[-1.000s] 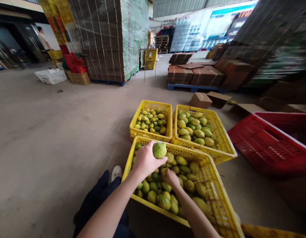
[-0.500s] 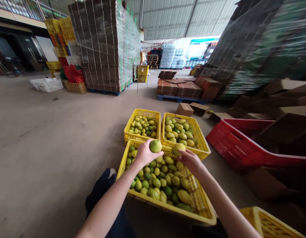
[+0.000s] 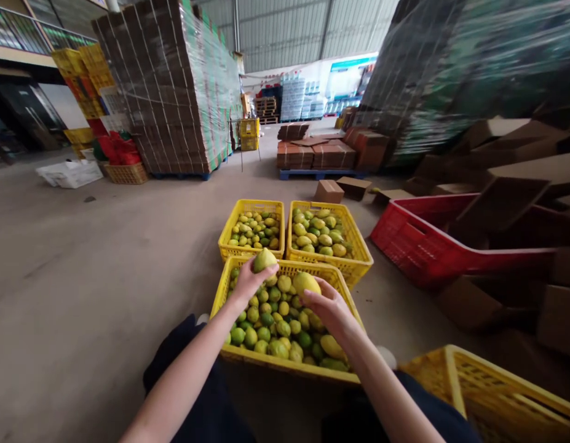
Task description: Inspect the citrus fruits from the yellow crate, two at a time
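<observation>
My left hand [image 3: 248,282] is closed around a yellow-green lemon [image 3: 265,260], held above the far side of the near yellow crate [image 3: 289,364]. In my right hand [image 3: 331,303] is a yellower, larger lemon [image 3: 307,284], gripped between thumb and fingers. The two lemons are apart. Below both hands, many green and yellow lemons [image 3: 283,328] fill the near crate. Just behind it, side by side, stand a far-left yellow crate [image 3: 224,239] of smaller lemons and a far-right yellow crate [image 3: 358,264] of bigger ones.
A red crate [image 3: 404,246] with cardboard in it stands to the right, near loose cartons [image 3: 487,301]. Another yellow crate [image 3: 451,369] is at lower right. Flattened boxes [image 3: 333,155] lie on a blue pallet ahead. A tall wrapped stack [image 3: 160,92] stands left.
The camera view has turned a little to the right. Both hands still hold their lemons; the left lemon is tilted differently, and the right one shows more of its yellow side.
</observation>
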Available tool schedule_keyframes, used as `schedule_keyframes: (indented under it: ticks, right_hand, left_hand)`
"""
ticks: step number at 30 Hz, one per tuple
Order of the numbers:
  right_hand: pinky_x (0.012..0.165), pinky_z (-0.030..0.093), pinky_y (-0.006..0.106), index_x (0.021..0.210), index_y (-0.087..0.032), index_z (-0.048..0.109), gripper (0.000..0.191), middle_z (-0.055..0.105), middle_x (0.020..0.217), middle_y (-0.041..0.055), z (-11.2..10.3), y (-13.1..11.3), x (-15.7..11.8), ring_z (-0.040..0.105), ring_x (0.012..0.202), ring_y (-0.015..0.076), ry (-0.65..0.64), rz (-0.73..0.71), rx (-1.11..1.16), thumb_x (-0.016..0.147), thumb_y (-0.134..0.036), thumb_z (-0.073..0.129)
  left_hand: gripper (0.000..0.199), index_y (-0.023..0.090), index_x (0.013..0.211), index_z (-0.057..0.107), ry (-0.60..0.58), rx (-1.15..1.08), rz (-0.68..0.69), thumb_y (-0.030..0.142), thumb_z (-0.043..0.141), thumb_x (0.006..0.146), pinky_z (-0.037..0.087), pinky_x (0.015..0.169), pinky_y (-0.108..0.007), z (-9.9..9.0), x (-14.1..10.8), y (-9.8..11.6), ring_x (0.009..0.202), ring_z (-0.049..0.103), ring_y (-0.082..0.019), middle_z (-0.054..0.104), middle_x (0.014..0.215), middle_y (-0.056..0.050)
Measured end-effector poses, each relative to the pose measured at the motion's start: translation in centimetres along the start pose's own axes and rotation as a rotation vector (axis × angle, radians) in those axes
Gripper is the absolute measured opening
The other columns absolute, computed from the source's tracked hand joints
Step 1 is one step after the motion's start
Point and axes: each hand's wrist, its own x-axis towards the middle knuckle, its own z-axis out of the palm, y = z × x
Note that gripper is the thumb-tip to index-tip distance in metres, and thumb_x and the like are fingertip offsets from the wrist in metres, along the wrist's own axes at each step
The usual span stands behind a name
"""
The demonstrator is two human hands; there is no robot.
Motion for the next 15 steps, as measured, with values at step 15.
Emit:
schedule_keyframes:
  ticks: [15]
  right_hand:
    - [0.071, 0.049, 0.034, 0.093, -0.022, 0.054, 0.053, 0.067, 0.083, 0.001, 0.6, -0.1, -1.3, 0.063, 0.075, 0.02, 0.065, -0.113, -0.157, 0.049, -0.031, 0.082]
  left_hand:
    - [0.049, 0.02, 0.096, 0.05, -0.288, 0.03, -0.059, 0.031, 0.077, 0.056, 0.044, 0.07, -0.025, 1.6, -1.0, -0.2, 0.076, 0.057, -0.015, 0.061, 0.084, 0.0]
